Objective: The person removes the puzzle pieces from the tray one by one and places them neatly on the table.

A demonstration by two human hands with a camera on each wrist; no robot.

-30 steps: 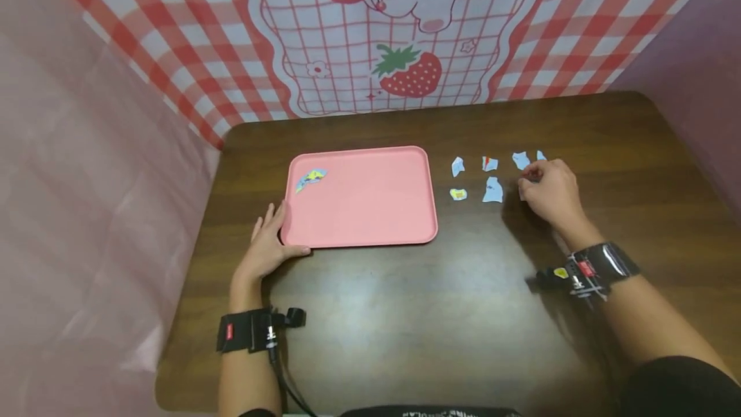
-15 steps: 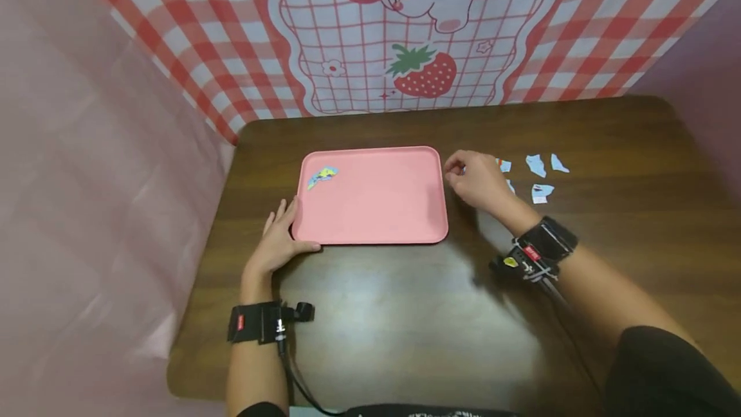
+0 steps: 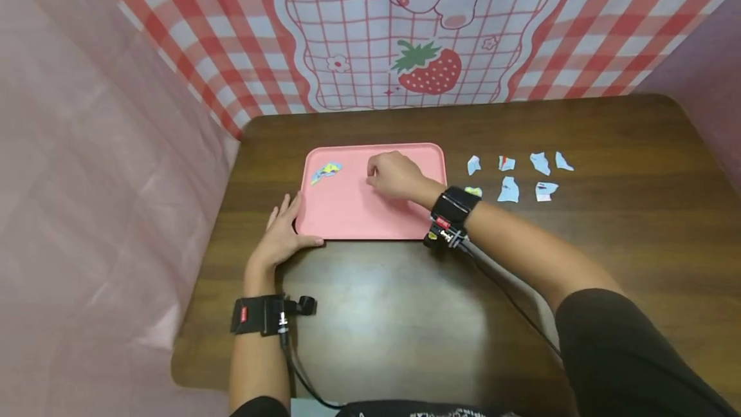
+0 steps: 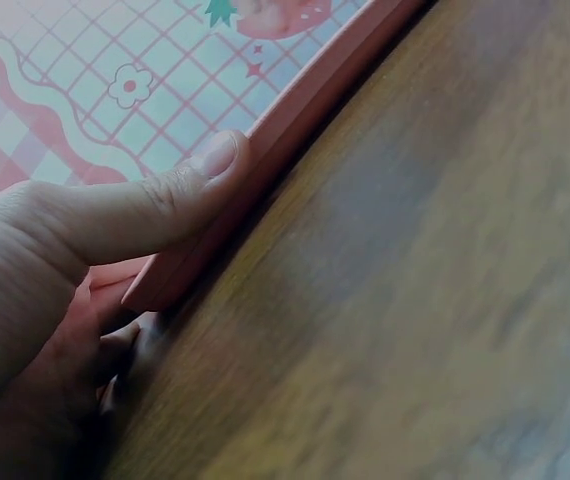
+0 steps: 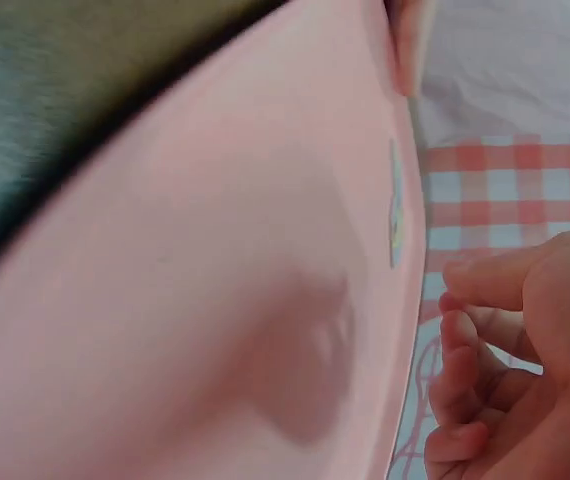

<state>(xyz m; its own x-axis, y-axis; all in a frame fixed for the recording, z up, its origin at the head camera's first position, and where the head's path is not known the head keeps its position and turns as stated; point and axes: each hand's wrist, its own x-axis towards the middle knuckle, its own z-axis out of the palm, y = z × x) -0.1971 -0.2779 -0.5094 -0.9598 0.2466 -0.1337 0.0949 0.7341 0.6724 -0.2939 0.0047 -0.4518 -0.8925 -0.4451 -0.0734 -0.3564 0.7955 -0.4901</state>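
Note:
In the head view, my left hand (image 3: 279, 237) grips the near left corner of a pink tray (image 3: 347, 221). Its thumb (image 4: 175, 205) lies along the near rim in the left wrist view, with the other fingers round the left side. Over the middle of the tray hovers my right hand (image 3: 395, 176), fingers bent and thumb close to the index fingertip. No object shows between those fingertips in the right wrist view, and I cannot tell whether a small piece is hidden there. A blue and yellow torn-looking piece or joined pieces (image 3: 327, 171) lies at the tray's far left.
Right of the tray, several small irregular pieces lie in two rows, among them a red-striped one (image 3: 506, 163), a large pale blue one (image 3: 508, 190) and a yellow one (image 3: 473, 191) partly behind the right wrist. A checked strawberry cloth (image 3: 428, 76) hangs behind the table (image 3: 370, 314).
My right hand has swept left from the far right pieces, past the tray's right edge, to above the tray. The left hand keeps its hold on the corner. The head view has shifted slightly.

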